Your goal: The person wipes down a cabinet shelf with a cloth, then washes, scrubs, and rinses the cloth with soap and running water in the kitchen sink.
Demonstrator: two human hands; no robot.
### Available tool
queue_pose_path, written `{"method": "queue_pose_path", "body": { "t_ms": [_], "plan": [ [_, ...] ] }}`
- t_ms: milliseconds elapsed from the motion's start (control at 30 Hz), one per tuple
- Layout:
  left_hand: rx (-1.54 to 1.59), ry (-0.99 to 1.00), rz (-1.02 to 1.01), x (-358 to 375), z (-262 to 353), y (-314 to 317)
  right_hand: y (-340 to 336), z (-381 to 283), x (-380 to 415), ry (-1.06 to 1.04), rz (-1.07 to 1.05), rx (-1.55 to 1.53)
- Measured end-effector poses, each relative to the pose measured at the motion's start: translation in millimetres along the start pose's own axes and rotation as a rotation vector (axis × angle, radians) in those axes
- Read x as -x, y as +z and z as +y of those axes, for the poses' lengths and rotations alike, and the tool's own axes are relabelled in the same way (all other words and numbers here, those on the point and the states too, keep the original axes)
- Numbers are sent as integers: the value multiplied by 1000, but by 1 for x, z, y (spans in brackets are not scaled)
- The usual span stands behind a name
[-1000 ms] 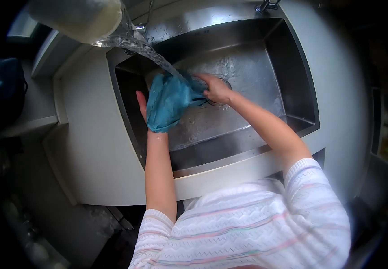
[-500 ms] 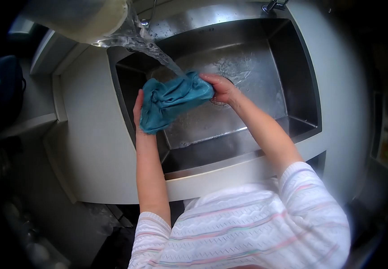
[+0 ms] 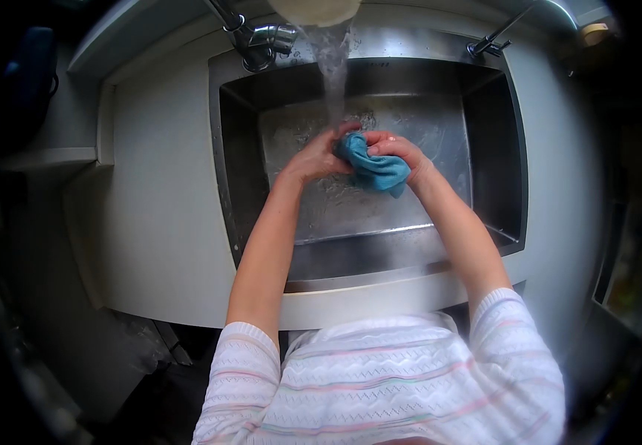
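A teal cloth [image 3: 379,172] hangs bunched and twisted between my hands, above the basin of the steel sink [image 3: 380,222]. My right hand [image 3: 404,150] is closed on its upper right part, with the thumb and fingers pressed over the fabric. My left hand [image 3: 319,156] is closed round the cloth's left end; some of its fingers are hidden. A stream of water [image 3: 333,70] falls from a pale, blurred spout [image 3: 317,9] at the top edge and lands by my left hand.
A chrome tap [image 3: 258,46] stands behind the sink's left corner, and a slimmer chrome spout [image 3: 488,46] behind the right corner. Pale countertop [image 3: 161,200] surrounds the basin. A dark object [image 3: 31,81] sits at far left.
The cloth has gone from spread wide to a tight bunch. My left hand has moved right, close to my right hand. The view has shifted, showing the chrome tap more fully.
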State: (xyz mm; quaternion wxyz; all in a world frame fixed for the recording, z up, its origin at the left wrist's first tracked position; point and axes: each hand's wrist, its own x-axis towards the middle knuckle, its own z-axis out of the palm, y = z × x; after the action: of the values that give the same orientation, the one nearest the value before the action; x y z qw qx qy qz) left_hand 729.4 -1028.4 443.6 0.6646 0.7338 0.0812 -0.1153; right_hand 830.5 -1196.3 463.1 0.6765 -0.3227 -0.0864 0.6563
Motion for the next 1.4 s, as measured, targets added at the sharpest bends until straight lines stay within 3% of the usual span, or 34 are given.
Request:
{"method": "queue_pose_path", "body": {
  "t_ms": [33,67,167,267,367,433,500,600,700,800,867,933,967,1033,1100,1167,1267,1400],
  "plan": [
    [19,18,-153,-4,7,3,2,-10,4,9,-26,57],
    [56,-17,-164,-3,14,6,5,-23,10,8,-13,148],
    [569,-145,-68,8,4,8,-12,-57,22,46,36,362],
    [858,28,36,23,24,12,-16,-79,24,135,156,620],
    [1295,42,122,29,26,10,15,-102,8,146,254,1123],
    [1307,58,132,31,23,8,18,-116,-12,-1,229,1410],
    [1294,76,141,34,23,9,29,-125,-43,-294,370,1234],
    [1199,107,161,38,31,11,40,-144,-102,-508,262,1199],
    [1063,134,190,43,34,10,81,-146,-107,-412,362,1266],
    [1036,140,168,45,35,9,108,-142,-106,-447,411,1369],
    [1038,139,93,44,37,8,56,-135,-142,-606,164,1161],
    [1064,152,57,43,43,7,44,-127,-119,-550,88,1032],
    [1076,165,42,41,48,6,44,-114,-95,-408,116,962],
    [1070,172,44,39,67,4,90,-104,-17,89,71,814],
    [1051,174,45,35,75,-2,49,-78,-9,224,-17,821],
    [1024,169,44,32,77,-9,37,-75,6,7,55,902],
    [919,69,116,24,85,-11,48,-95,26,-139,179,611],
    [992,3,131,10,85,-2,62,-117,39,-159,190,812]
  ]
}}
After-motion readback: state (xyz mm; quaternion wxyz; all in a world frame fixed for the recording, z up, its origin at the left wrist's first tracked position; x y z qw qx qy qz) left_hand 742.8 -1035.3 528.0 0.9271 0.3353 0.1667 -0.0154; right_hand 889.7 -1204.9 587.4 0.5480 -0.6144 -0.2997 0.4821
